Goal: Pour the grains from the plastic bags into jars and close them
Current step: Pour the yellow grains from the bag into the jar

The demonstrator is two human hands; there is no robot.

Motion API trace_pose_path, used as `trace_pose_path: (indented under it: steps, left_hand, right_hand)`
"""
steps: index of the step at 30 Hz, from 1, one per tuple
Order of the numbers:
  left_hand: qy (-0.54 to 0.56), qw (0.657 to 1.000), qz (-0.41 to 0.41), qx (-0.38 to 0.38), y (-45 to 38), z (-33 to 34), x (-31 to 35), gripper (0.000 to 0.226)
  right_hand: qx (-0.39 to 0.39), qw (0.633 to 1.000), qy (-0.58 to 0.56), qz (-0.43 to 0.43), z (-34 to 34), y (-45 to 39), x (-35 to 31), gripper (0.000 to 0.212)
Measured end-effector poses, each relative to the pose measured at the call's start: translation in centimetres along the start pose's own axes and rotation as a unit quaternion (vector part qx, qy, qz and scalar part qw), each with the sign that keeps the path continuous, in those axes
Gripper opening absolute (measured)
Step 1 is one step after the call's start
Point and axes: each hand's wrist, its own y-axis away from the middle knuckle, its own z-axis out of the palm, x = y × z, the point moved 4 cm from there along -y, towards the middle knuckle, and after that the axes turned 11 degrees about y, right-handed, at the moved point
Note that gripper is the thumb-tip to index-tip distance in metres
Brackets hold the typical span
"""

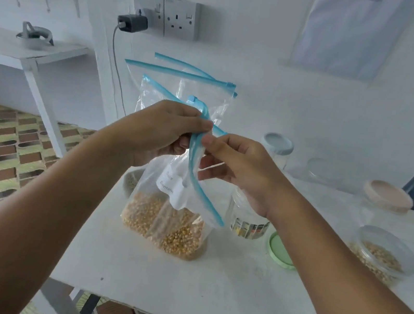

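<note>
The corn bag [165, 221] stands upright under both hands, left hand [166, 128] and right hand [237, 167] pinching its blue zip strip [194, 160], open jar [247, 218] just right of it.

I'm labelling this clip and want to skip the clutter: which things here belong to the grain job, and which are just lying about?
Job: corn bag, pinched at its blue zip strip by left hand and right hand; second bag behind; open jar; green lid; grain-filled jar; lidded jars.

Lying about: charger; wall sockets; side shelf.
</note>
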Motion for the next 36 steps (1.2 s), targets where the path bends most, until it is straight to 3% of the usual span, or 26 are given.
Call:
trace_pose_path:
  steps: [3, 6, 11, 13, 18, 23, 26, 29, 33, 36]
  left_hand:
    - [0.037, 0.999, -0.007, -0.006, -0.3, -0.3, -0.6, 0.035]
    - [0.057, 0.998, -0.002, -0.031, -0.3, -1.0, -1.8, 0.028]
    - [-0.044, 0.997, 0.061, -0.013, 0.3, -2.5, -1.9, 0.024]
    - [-0.097, 0.992, 0.078, 0.017, 0.7, -3.3, -1.8, 0.022]
    - [-0.215, 0.965, 0.093, 0.119, 1.7, -6.5, -2.2, 0.034]
    - [-0.229, 0.967, 0.084, 0.069, 1.6, -4.2, -1.8, 0.043]
    - [-0.232, 0.968, 0.078, 0.061, 1.6, -3.5, -1.8, 0.041]
    - [-0.295, 0.948, 0.059, 0.098, 2.3, -5.4, -2.0, 0.043]
    - [-0.378, 0.906, 0.070, 0.177, 3.5, -7.8, -2.2, 0.034]
    - [-0.362, 0.918, 0.060, 0.148, 3.3, -5.7, -2.6, 0.030]
  right_hand:
    - [0.054, 0.998, -0.016, 0.004, 0.1, -0.3, 0.0, 0.053]
    - [0.085, 0.996, 0.010, 0.003, 0.6, -0.5, -0.1, 0.035]
    - [0.085, 0.996, 0.013, 0.006, 1.9, -0.5, -0.3, 0.023]
    - [0.113, 0.991, 0.072, 0.022, 1.4, -0.4, -0.1, 0.021]
    - [0.199, 0.940, 0.274, 0.045, -0.5, 0.2, 0.3, 0.014]
    - [0.188, 0.927, 0.324, -0.030, 1.4, -0.1, -1.1, 0.051]
    - [0.169, 0.886, 0.417, -0.111, 2.1, -0.1, -1.6, 0.036]
    - [0.130, 0.848, 0.502, -0.110, 1.0, -0.2, -0.4, 0.029]
    - [0.131, 0.871, 0.470, -0.066, -1.5, -0.5, 2.2, 0.034]
    - [0.129, 0.893, 0.424, -0.072, -1.1, -0.6, 2.2, 0.028]
